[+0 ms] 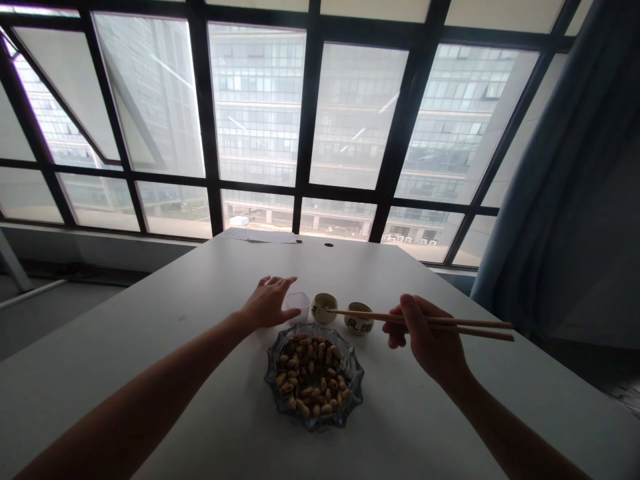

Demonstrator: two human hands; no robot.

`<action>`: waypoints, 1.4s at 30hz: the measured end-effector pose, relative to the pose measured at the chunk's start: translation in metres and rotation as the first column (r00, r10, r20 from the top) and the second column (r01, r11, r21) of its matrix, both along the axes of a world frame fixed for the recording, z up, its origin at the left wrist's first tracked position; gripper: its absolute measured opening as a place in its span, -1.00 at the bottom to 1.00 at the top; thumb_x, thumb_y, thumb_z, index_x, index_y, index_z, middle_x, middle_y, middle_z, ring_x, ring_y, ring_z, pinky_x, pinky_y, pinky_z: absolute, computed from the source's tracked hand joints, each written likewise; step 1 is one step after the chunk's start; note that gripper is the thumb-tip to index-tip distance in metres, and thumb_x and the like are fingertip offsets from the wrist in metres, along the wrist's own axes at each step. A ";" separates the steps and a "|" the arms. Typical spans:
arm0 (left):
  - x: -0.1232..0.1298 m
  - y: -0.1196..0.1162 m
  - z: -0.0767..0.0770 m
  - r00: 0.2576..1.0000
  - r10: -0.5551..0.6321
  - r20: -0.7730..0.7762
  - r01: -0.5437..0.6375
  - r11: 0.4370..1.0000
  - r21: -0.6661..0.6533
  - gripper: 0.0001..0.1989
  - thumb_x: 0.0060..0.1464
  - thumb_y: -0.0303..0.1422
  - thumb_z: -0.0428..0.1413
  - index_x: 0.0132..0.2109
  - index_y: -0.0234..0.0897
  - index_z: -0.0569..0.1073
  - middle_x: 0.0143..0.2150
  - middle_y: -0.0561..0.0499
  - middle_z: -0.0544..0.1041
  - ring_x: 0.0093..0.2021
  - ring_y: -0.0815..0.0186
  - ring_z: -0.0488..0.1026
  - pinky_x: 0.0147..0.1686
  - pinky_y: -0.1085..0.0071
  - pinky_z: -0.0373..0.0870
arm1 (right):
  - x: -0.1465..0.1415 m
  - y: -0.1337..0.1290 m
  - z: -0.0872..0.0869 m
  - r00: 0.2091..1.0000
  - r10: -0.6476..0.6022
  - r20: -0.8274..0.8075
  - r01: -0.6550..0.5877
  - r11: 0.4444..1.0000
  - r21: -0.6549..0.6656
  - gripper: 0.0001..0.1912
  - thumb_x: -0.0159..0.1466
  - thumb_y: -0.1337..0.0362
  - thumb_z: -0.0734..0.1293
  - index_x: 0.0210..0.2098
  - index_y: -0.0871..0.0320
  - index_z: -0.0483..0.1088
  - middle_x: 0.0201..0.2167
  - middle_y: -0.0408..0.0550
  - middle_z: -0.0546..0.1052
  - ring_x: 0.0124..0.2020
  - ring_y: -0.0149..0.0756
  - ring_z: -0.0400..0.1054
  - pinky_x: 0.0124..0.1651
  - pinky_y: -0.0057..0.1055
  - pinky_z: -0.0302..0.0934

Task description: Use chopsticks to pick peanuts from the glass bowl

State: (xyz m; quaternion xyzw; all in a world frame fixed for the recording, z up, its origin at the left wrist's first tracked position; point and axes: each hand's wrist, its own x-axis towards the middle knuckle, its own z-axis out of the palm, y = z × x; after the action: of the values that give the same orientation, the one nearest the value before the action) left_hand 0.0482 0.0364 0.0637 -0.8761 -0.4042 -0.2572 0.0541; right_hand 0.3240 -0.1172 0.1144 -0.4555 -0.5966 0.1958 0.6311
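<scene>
My right hand point(430, 333) grips a pair of wooden chopsticks point(370, 315), their tips pointing left in front of a small cream cup with dark writing point(325, 309). A second such cup point(359, 320) stands just right of it, partly behind the chopsticks. My left hand point(271, 303) is open, fingers spread, beside a small clear plastic cup point(299, 307); whether it touches the cup I cannot tell. Closer to me sits a scalloped glass bowl point(353, 393) holding many unshelled peanuts point(307, 373). What the small cups contain is not visible.
All of this stands on a white table point(210, 393). White papers point(260, 235) lie at its far edge, near two dark round holes. Behind it rise large dark-framed windows point(350, 120), one pane tilted out at the left. A blue curtain point(540, 173) hangs on the right.
</scene>
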 end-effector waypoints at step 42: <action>0.026 0.003 -0.005 0.998 -0.017 -0.053 0.013 0.997 -0.075 -0.40 0.03 -0.17 0.21 0.18 -0.29 0.34 -0.03 -0.20 0.60 -0.01 0.00 0.54 0.16 -0.01 0.23 | -0.017 0.004 0.009 0.942 0.225 0.248 -0.179 0.964 -0.195 -0.41 0.31 -0.21 0.20 -0.57 0.16 0.36 -0.76 -0.13 0.39 -0.74 -0.40 0.27 -0.69 -0.51 0.15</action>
State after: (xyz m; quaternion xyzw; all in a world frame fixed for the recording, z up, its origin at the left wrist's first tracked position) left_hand 0.0738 0.0391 0.0591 -0.8871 -0.4055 -0.2185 0.0301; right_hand 0.3066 -0.1135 0.1237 -0.4662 -0.7010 0.2465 0.4800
